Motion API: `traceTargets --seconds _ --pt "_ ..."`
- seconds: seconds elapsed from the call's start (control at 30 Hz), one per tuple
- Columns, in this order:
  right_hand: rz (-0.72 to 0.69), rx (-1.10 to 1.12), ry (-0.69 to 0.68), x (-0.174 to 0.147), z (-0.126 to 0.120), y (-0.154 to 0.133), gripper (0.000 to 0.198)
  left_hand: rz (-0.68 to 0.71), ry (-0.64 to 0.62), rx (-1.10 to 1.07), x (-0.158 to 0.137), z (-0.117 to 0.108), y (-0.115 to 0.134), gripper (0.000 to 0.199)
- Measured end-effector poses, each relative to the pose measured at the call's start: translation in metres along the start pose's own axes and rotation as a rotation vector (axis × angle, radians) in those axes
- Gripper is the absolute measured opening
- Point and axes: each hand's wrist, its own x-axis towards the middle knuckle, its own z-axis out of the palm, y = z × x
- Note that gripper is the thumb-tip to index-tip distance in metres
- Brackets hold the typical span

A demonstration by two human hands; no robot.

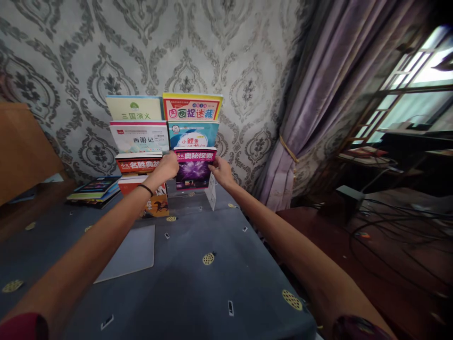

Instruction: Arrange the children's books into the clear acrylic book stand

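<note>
Grey damask wallpaper (247, 89) behind; dark blue tablecloth (184, 293) with pineapple print below; tied-back mauve curtain (278, 182) at right. Against the wall, at the table's far side: tiered book rack (212, 200), white side panel (211, 185) visible at right.

Key relation: purple 奥秘探索 book (194, 172) directly between left hand (168, 165) and right hand (221, 172), front of right-hand column, cover toward the viewer, roughly upright. Long axis apparently vertical; uncertain, given perspective. Neither hand nearer: both in contact, at opposite side edges. Left: closed, fingers curled at the upper left edge, apparently pinching it. Right: gripping the right edge a little lower, just beside the rack's side panel. Cannot tell from this angle whether lifted or bearing on the rack along the lower edge.

Rack contents, right column, front to back: purple book, teal 小鲤鱼 book (194, 134), yellow-bordered 图画捉迷藏 book (193, 108) topmost. Left column, stepped likewise: pale green 三国演义 book (134, 108) at the back, white 西游记 book (139, 139), red 名胜典故 book (136, 164), orange horse-cover book (159, 206) lowest, partly hidden behind left forearm (102, 236). Just left of the rack: flat stack of books (94, 189). Nearer, on the cloth: flat grey panel (138, 252), partly hidden by the same forearm.
</note>
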Motion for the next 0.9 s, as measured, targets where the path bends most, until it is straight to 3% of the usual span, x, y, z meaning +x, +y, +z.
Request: traceTargets --seconds 0.5,0.9 --pt "0.008 -0.042 0.032 0.000 0.004 0.014 0.023 -0.023 0.031 0.093 -0.004 0.015 0.004 0.035" --pt "0.041 -0.019 0.011 -0.002 0.000 0.010 0.029 0.012 -0.013 0.120 -0.008 0.014 0.004 0.033"
